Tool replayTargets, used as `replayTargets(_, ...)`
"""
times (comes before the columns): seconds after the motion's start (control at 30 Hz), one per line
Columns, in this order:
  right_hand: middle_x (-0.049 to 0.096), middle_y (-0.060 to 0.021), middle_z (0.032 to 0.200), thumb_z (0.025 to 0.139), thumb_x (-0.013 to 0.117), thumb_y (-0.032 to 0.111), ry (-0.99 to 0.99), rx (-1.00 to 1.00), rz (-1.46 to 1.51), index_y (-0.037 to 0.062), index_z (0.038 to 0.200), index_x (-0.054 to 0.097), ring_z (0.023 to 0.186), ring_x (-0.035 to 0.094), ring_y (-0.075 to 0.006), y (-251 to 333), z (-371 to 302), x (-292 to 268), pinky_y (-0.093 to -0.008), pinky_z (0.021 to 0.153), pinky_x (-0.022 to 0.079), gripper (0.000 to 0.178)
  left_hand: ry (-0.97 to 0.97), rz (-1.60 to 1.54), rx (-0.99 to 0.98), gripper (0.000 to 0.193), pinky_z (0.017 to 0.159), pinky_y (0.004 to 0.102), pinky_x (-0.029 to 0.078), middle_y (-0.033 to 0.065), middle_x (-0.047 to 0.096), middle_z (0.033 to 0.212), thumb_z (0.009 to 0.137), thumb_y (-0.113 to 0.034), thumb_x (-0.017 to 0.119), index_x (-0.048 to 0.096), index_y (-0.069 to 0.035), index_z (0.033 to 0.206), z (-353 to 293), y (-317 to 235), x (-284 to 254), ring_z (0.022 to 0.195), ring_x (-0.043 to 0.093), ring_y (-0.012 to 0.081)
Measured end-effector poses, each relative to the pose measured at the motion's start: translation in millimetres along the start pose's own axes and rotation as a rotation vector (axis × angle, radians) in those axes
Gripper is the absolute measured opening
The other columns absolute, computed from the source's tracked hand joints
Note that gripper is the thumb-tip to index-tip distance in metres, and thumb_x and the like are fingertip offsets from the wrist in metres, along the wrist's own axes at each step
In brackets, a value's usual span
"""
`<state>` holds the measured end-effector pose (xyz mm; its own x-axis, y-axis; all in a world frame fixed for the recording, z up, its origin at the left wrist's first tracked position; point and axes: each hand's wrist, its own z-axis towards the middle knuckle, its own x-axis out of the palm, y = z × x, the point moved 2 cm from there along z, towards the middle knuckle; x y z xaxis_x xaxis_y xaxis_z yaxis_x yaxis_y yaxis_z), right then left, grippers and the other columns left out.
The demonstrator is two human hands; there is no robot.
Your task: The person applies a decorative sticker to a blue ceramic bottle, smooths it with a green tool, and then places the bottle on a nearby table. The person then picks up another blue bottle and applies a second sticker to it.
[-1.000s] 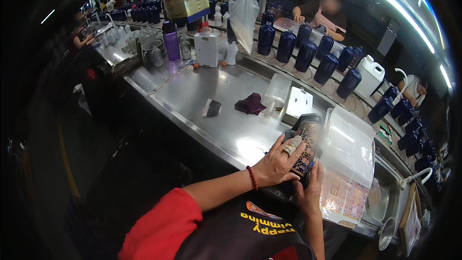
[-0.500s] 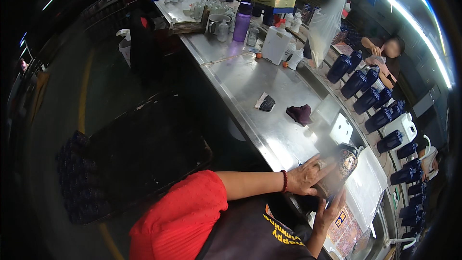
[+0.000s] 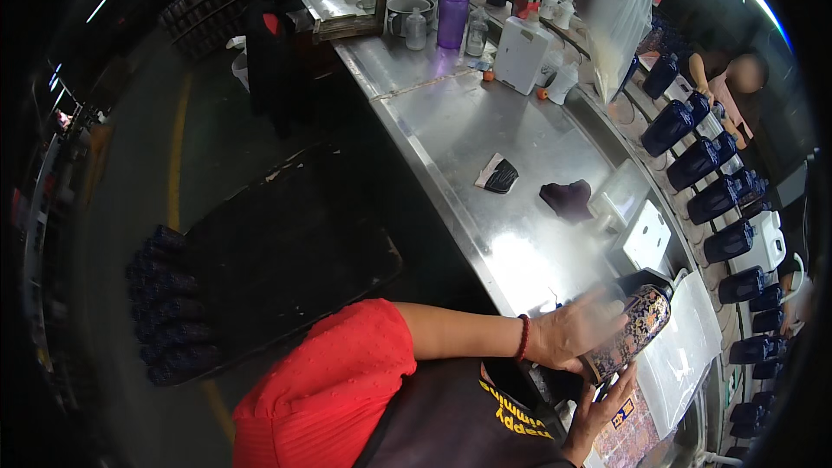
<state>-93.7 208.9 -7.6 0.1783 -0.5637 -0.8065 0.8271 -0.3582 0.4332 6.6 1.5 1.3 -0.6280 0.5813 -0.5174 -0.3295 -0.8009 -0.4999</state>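
A dark bottle (image 3: pixel 640 329) with a gold and pink floral pattern lies tilted at the right edge of the metal bench. My right hand (image 3: pixel 602 412) supports it from below, its fingers closed along the lower side. Over the upper side goes my left hand (image 3: pixel 568 331), with a red bead bracelet at the wrist; its fingers look stretched out but are blurred. Under the right hand lies a patterned printed sheet (image 3: pixel 614 445). Beside the bottle is a translucent plastic sheet (image 3: pixel 680 355).
On the metal bench (image 3: pixel 459 139) rest a black-and-white pad (image 3: pixel 498 174), a dark purple cloth (image 3: pixel 568 200) and a white plastic block (image 3: pixel 643 237). A purple bottle (image 3: pixel 451 13) stands farther back. Dark blue bottles (image 3: pixel 667 127) line the right side; a person (image 3: pixel 724 91) sits beyond them.
My view has shifted, so the bench things sit lower right or higher in it. More of the bottle's patterned side shows now. My left hand moves across it, and the right still supports it.
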Motion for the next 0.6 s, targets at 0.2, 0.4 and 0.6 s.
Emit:
replayTargets(0.2, 0.034, -0.0274, 0.159, 0.098, 0.061, 0.046, 0.103, 0.040, 0.007, -0.0029, 0.159, 0.029, 0.147, 0.034, -0.0449, -5, 6, 0, -0.0520, 0.119, 0.030, 0.084, 0.013, 0.027, 0.039, 0.114, 0.122, 0.0644, 0.020, 0.0295, 0.054, 0.137, 0.066, -0.044, 0.090, 0.035, 0.007, 0.152, 7, 7, -2, 0.125, 0.056, 0.0434)
replayTargets(0.4, 0.036, -0.0228, 0.159, 0.097, 0.048, 0.071, 0.072, 0.127, 0.186, -0.0011, 0.159, 0.028, 0.134, 0.047, -0.0379, -14, 15, -7, -0.0465, 0.105, 0.043, 0.098, 0.131, -0.055, -0.030, 0.118, 0.122, 0.0644, 0.012, 0.0345, 0.039, 0.152, 0.078, -0.065, 0.074, 0.024, 0.004, 0.158, 0, 16, 0, 0.142, 0.040, 0.0481)
replayTargets(0.6, 0.037, -0.0201, 0.159, 0.100, 0.044, 0.069, -0.017, 0.141, 0.213, 0.0012, 0.159, 0.030, 0.128, 0.050, -0.0319, -15, 20, -11, -0.0406, 0.092, 0.048, 0.091, 0.151, -0.175, -0.119, 0.112, 0.122, 0.0645, 0.007, 0.0346, 0.033, 0.157, 0.091, -0.083, 0.034, 0.019, 0.004, 0.160, 5, 25, 11, 0.147, 0.033, 0.0485)
